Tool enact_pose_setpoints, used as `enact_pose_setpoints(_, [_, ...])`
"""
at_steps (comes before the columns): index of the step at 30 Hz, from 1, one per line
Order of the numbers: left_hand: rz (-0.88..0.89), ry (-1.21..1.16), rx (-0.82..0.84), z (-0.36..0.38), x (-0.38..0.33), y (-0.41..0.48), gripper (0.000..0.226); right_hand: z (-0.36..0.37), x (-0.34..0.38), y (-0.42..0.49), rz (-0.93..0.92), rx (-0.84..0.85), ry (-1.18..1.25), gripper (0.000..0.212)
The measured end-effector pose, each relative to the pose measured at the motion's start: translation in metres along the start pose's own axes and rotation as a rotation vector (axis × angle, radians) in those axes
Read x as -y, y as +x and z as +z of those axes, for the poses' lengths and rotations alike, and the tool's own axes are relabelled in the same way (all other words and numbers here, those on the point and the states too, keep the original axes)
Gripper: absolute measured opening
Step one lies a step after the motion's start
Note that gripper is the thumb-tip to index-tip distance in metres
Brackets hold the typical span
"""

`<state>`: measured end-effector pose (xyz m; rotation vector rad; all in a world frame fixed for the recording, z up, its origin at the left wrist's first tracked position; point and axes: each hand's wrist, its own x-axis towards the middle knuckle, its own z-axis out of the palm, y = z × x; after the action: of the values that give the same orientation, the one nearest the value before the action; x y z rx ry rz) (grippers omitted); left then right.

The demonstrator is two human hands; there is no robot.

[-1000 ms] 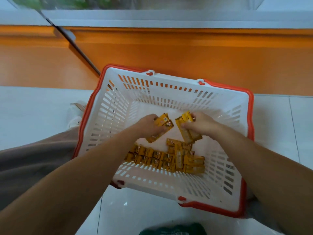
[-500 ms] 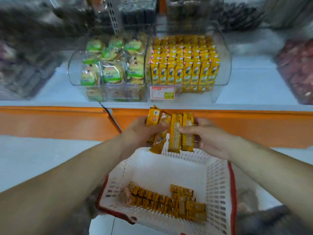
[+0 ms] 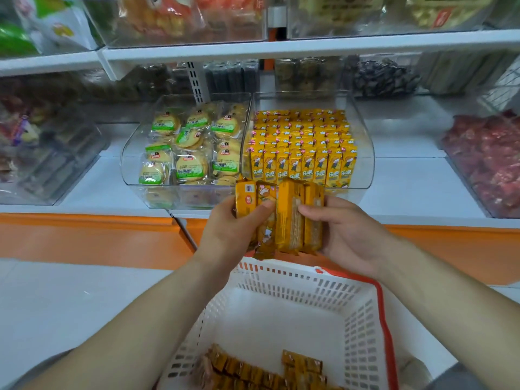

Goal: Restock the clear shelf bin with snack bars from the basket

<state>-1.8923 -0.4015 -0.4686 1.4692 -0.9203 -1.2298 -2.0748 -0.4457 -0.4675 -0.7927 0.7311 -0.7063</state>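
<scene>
My left hand [image 3: 229, 230] grips a few yellow snack bars [image 3: 254, 209] upright, thumb across their fronts. Beside it my right hand [image 3: 347, 233] holds two more yellow snack bars [image 3: 298, 218], fingers curled over their edges. Both bunches touch side by side just below the front lip of the clear shelf bin [image 3: 363, 164], which holds several rows of the same yellow bars standing upright. Under my arms is the white basket [image 3: 363, 322] with a red rim; several loose bars [image 3: 261, 372] lie on its floor near the lower edge.
A second clear bin [image 3: 129, 161] with round green-labelled biscuit packs stands left of the yellow one. Bins of dark red snacks [image 3: 489, 161] sit at the right, mixed packs at the left. An orange shelf front [image 3: 84, 237] runs below; another shelf [image 3: 253, 47] hangs overhead.
Both hands lifted the bars out of the basket and up towards the shelf. My view rose from the basket to the shelf bins, and the bars now sit at the bin's front lip.
</scene>
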Motion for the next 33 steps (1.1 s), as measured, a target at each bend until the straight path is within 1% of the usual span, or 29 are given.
enact_pose_setpoints(3, [0.012,0.008,0.006,-0.003,0.001,0.01,0.016,-0.002,0.0,0.008,-0.028,-0.02,-0.022,0.051])
enact_pose_setpoints(8, [-0.076,-0.031,-0.003,0.003,0.001,0.017,0.025,-0.005,-0.002,0.02,-0.05,-0.074,-0.075,0.049])
enact_pose_setpoints(10, [-0.063,-0.022,0.032,0.005,0.002,0.017,0.038,-0.006,-0.002,0.022,-0.047,-0.073,-0.078,0.047])
enact_pose_setpoints(12, [-0.035,0.004,0.092,0.008,0.003,0.015,0.064,-0.005,-0.003,0.025,-0.05,-0.073,-0.104,0.046])
enact_pose_setpoints(13, [-0.026,0.024,0.116,0.009,0.003,0.014,0.074,-0.005,-0.004,0.025,-0.054,-0.081,-0.125,0.048])
enact_pose_setpoints(14, [-0.017,0.041,0.126,0.01,0.004,0.014,0.079,-0.004,-0.004,0.026,-0.059,-0.1,-0.138,0.051])
enact_pose_setpoints(16, [-0.019,0.044,0.108,0.009,0.004,0.015,0.078,-0.004,-0.003,0.027,-0.064,-0.152,-0.121,0.056])
enact_pose_setpoints(17, [-0.031,0.033,0.092,0.007,0.003,0.016,0.075,-0.005,-0.001,0.028,-0.062,-0.169,-0.097,0.054])
enact_pose_setpoints(20, [-0.07,0.008,0.043,0.002,0.005,0.021,0.056,-0.006,0.006,0.026,-0.032,-0.181,0.015,0.033])
enact_pose_setpoints(21, [-0.079,-0.002,0.025,0.001,0.006,0.022,0.049,-0.007,0.007,0.025,-0.013,-0.183,0.056,0.03])
enact_pose_setpoints(23, [-0.088,-0.015,0.001,-0.001,0.008,0.024,0.041,-0.007,0.009,0.023,0.02,-0.189,0.11,0.032])
enact_pose_setpoints(26, [-0.083,-0.018,0.01,-0.001,0.009,0.023,0.039,-0.005,0.01,0.021,0.038,-0.198,0.098,0.031])
enact_pose_setpoints(29, [-0.07,-0.025,0.025,0.0,0.008,0.021,0.037,-0.003,0.011,0.021,0.041,-0.172,0.048,0.034])
enact_pose_setpoints(33, [-0.061,-0.029,0.038,0.0,0.006,0.018,0.04,-0.006,0.012,0.019,0.047,-0.148,0.021,0.038])
